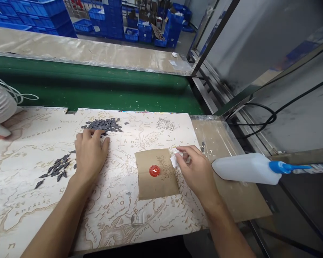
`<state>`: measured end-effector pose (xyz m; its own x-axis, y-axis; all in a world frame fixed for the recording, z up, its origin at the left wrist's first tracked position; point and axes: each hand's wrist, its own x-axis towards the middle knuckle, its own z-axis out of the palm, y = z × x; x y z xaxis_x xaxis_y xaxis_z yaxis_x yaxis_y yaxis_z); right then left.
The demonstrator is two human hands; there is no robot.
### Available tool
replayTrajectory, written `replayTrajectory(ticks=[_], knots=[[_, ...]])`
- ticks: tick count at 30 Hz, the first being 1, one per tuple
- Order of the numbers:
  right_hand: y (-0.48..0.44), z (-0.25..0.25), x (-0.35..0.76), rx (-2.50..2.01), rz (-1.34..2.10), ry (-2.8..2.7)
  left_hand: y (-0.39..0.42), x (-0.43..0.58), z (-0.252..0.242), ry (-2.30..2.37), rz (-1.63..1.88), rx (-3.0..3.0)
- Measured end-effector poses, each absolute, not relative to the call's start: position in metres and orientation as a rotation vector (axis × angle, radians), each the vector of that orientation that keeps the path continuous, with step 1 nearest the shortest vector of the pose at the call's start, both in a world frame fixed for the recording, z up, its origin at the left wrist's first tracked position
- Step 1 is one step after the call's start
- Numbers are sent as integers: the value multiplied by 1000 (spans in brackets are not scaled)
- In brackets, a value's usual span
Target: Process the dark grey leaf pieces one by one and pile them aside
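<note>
My left hand (90, 152) rests on the printed map sheet (115, 200), its fingertips curled onto the near edge of a pile of small dark grey pieces (104, 124). A second scatter of the same dark pieces (56, 169) lies to its left. My right hand (195, 168) pinches a small white scrap (175, 159) at the right edge of a brown card (156, 175). On that card sits a round red blob (154, 170).
A white squeeze bottle with a blue nozzle (255, 168) lies on its side to the right. A green conveyor belt (97, 86) runs behind the table. Another person's striped sleeve (0, 107) shows at left. Black cables (261, 114) and stacked blue crates (110, 18) lie beyond.
</note>
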<state>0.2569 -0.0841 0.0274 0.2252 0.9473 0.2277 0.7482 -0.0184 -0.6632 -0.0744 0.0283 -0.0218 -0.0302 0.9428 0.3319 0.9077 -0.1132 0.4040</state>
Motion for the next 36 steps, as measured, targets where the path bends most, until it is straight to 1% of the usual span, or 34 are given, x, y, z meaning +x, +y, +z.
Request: replayTrajectory(ticks=[3, 6, 10, 15, 18, 20, 22, 25, 27, 28, 31, 36], knots=[[-60, 22, 265, -1860, 294, -1584, 29, -79, -28, 2057, 867, 2129], [-61, 13, 285, -1947, 338, -1556, 26, -83, -34, 2053, 930, 2096], [-80, 0, 305, -1952, 500, -1587, 25, -86, -38, 2037, 971, 2095], [-111, -7, 313, -1869, 523, -1702, 28, -88, -41, 2054, 937, 2157], [-131, 3, 318, -1933, 511, -1791, 28, -89, -42, 2073, 891, 2192], [-143, 17, 320, -2008, 457, -1774, 27, -89, -42, 2073, 878, 2195], [-150, 37, 319, -2026, 326, -1695, 26, -89, -42, 2062, 874, 2184], [-141, 62, 310, -1926, 24, -1550, 24, -89, -40, 2046, 869, 2172], [-118, 67, 299, -1834, -54, -1492, 23, -89, -40, 2056, 861, 2178], [-102, 64, 292, -1803, 36, -1512, 23, -89, -40, 2063, 855, 2185], [-42, 39, 270, -1814, 471, -1576, 22, -90, -42, 2076, 840, 2204], [34, -1, 243, -1847, 536, -1657, 22, -91, -41, 2079, 816, 2177]])
